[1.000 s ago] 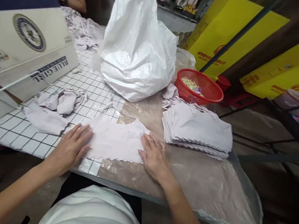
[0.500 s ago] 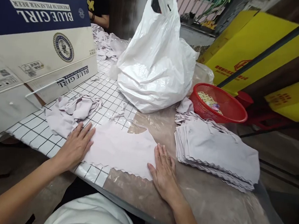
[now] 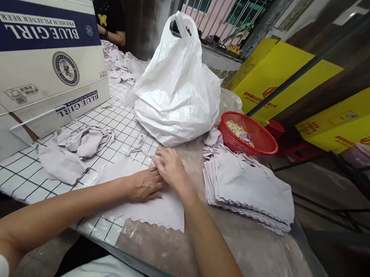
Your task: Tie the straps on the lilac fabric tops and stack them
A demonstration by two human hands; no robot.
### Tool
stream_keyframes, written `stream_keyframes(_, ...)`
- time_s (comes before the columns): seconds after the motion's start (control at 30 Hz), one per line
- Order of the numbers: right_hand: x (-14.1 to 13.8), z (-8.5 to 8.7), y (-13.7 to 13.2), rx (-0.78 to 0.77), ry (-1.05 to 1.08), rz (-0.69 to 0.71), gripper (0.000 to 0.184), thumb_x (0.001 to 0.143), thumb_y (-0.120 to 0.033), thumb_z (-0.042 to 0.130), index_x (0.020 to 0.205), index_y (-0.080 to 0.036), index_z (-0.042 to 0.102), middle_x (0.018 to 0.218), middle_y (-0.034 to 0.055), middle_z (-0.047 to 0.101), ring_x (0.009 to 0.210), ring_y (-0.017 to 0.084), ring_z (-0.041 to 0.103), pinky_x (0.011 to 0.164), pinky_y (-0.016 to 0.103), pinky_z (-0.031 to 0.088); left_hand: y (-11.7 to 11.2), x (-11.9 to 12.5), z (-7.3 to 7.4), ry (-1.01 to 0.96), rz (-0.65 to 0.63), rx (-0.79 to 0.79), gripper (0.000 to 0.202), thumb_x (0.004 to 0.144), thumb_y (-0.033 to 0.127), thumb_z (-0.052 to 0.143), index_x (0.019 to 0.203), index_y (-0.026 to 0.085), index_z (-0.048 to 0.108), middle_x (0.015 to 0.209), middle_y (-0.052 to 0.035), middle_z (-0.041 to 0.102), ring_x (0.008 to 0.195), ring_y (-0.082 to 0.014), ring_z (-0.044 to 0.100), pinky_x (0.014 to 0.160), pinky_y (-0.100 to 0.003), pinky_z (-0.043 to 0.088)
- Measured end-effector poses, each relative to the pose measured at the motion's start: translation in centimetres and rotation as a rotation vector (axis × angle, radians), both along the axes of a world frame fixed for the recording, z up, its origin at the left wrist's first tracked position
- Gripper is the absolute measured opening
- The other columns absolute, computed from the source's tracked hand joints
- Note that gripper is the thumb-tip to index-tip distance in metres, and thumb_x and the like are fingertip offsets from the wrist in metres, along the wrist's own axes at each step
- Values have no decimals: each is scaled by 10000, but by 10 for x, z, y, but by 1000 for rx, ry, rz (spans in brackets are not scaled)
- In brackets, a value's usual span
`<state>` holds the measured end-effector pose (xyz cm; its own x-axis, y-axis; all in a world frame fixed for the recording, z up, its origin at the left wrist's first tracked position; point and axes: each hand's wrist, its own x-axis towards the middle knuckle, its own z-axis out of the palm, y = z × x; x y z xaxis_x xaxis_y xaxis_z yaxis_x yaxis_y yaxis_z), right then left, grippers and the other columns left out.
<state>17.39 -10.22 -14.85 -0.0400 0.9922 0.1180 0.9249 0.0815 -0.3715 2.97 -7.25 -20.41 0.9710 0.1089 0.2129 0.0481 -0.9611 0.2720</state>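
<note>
A pale lilac fabric piece (image 3: 163,211) with a wavy lower edge lies flat on the table before me. My left hand (image 3: 146,184) rests on its middle, fingers stretched out and palm down. Just above it, my right hand (image 3: 171,167) reaches across the cut-out upper edge, its fingers closed around a thin fabric strap (image 3: 144,151); the fingertips are partly hidden. The two hands touch or overlap. To the right is a neat stack of like fabric pieces (image 3: 251,186), and a crumpled heap of the same cloth (image 3: 82,143) lies to the left.
A white plastic bag (image 3: 178,99) stands at the table's back. Behind the stack sits a red basket (image 3: 261,140) with small cream-coloured items. A large beer carton (image 3: 37,67) borders the left side. Another person (image 3: 113,17) is at the far end, beside more cloth. Yellow boxes (image 3: 286,69) stand beyond.
My hands have come together from the fabric piece's two sides to its middle. The right hand has closed at the upper edge. The view has shifted a little to the right.
</note>
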Motion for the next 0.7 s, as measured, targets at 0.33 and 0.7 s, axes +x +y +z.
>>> stream_keyframes(0.33, 7, -8, 65, -265, 620, 22, 131, 871, -243, 552, 756, -199, 508, 682, -26, 605, 641, 114, 560, 647, 236, 456, 15, 5, -24, -68, -37, -68, 548, 990, 453, 422, 1437, 142, 483, 1496, -159, 487, 1420, -356, 383, 1160, -514, 312)
stream_keyframes(0.7, 75, 38, 56, 311, 1132, -213, 297, 807, -382, 641, 1036, -243, 514, 809, -23, 638, 787, 128, 610, 721, 236, 493, 16, 5, -33, -1, -25, -112, 558, 1013, 453, 369, 1506, 194, 409, 1577, -116, 377, 1485, -351, 273, 1184, -541, 255)
